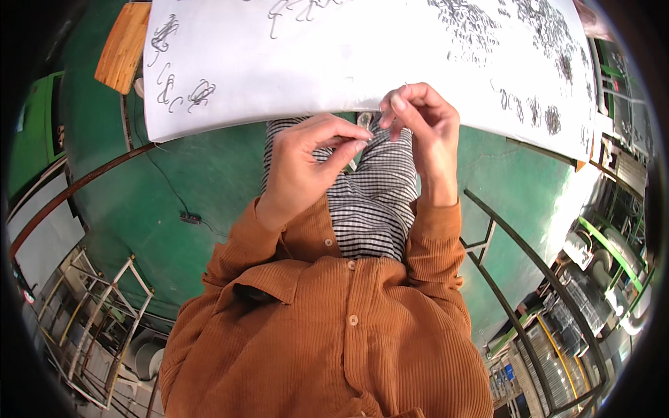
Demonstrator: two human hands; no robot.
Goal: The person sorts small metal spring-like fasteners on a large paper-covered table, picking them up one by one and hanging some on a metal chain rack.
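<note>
My left hand (301,167) and my right hand (421,129) meet just below the near edge of the white sheet-covered table (334,76), over my lap in black-and-white checked trousers (376,202). Both hands are pinched shut, thumb against forefinger, around a small thin metal wire piece (367,134) held between them; it is so small and so hidden by my fingertips that I cannot make out its exact shape. My rust-orange corduroy sleeves (272,244) run down toward the lower edge.

On the table lie more bent grey wire hooks (182,94), a few loose ones at the left and dense heaps (488,28) toward the far right. A wooden board (124,45) sits beside the table's left corner.

As I judge it, the risk lies in where I work: the piece hangs off the table, above my lap and the green floor (174,181). If either pinch loosens, it could drop and be hard to find. The thin wire end could also prick a fingertip if I press too hard.
</note>
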